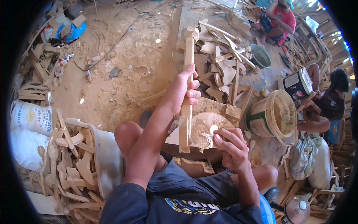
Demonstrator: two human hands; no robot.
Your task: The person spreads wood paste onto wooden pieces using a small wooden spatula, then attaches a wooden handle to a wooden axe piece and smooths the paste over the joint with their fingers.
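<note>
My left hand point(189, 86) is wrapped round the middle of a long pale wooden bar point(189, 50). The bar points away from me and has a blocky piece at each end. My right hand point(232, 146) pinches a crumpled, dust-coated scrap point(206, 142) between thumb and fingers, just right of the bar's near end. What the scrap is made of, I cannot tell. Under both hands lies a dusty wooden work board point(213, 107), with a bright spot of light on it beside my right fingers.
Carved wooden parts point(223, 69) lie heaped beyond the board; more fill a container point(108, 156) at my left. A dusty bucket point(261, 115) stands at right, near a black-labelled pail point(297, 84) and a green basin point(260, 56). Two people point(332, 106) sit at right and far right.
</note>
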